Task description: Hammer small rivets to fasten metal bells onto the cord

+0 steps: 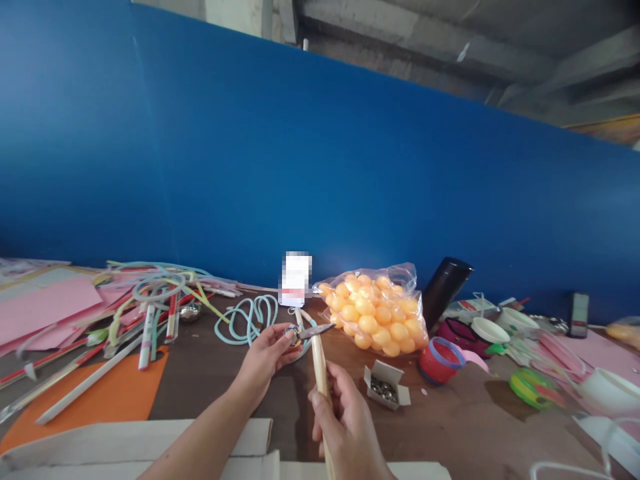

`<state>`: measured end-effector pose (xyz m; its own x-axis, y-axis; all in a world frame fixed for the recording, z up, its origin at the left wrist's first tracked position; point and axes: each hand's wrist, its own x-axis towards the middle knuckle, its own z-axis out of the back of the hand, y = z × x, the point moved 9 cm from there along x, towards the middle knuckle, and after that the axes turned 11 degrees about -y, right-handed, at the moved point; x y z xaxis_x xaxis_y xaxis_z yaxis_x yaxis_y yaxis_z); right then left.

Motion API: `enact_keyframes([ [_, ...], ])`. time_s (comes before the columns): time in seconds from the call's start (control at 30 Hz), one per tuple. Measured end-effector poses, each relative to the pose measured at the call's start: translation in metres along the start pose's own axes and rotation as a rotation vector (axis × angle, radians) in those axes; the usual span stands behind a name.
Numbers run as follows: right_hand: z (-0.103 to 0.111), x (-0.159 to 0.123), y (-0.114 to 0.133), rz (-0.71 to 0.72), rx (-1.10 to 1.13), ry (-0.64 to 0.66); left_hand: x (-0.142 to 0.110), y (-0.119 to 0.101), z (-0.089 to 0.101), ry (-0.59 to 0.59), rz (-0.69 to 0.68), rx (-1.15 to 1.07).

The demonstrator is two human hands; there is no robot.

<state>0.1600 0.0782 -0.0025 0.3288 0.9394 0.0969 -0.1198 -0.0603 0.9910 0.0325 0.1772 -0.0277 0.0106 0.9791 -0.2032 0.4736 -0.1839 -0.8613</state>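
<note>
My right hand [345,417] is wrapped round the pale wooden handle of a hammer [321,373]. Its dark metal head tapers to a point on the right, at the top of the handle. My left hand [267,353] pinches a small shiny metal piece [293,332] right beside the left end of the hammer head. Fingers partly cover that piece, so its exact kind is unclear. A light-blue cord [250,323] lies in loops behind my left hand. To the right of my right hand stands an open small box [387,387] of metal fasteners.
A clear bag of orange balls [373,317] lies behind the box. A black tumbler [447,287] and a red cup [440,363] stand farther right. Markers [147,337], strips and pink paper [50,303] crowd the left. Cardboard [210,440] lies in front, and a blue partition [320,160] rises behind.
</note>
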Motion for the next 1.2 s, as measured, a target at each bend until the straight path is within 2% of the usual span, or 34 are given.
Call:
enact_keyframes([
  [0.43,0.001,0.001,-0.007,-0.029,0.017,-0.020,0.000,0.001,0.003,-0.038,0.001,0.019],
  [0.73,0.003,-0.001,0.006,-0.030,0.009,-0.031,0.001,0.002,0.004,-0.045,-0.008,0.034],
  [0.93,0.004,0.000,0.008,-0.017,0.001,-0.052,-0.001,-0.001,0.003,-0.067,-0.010,0.023],
  [1.03,0.002,0.000,0.008,-0.015,-0.007,-0.016,-0.002,-0.002,0.004,-0.099,-0.010,0.028],
  [1.2,0.003,0.000,0.008,-0.018,-0.018,-0.023,-0.002,0.000,0.002,-0.083,0.002,0.035],
])
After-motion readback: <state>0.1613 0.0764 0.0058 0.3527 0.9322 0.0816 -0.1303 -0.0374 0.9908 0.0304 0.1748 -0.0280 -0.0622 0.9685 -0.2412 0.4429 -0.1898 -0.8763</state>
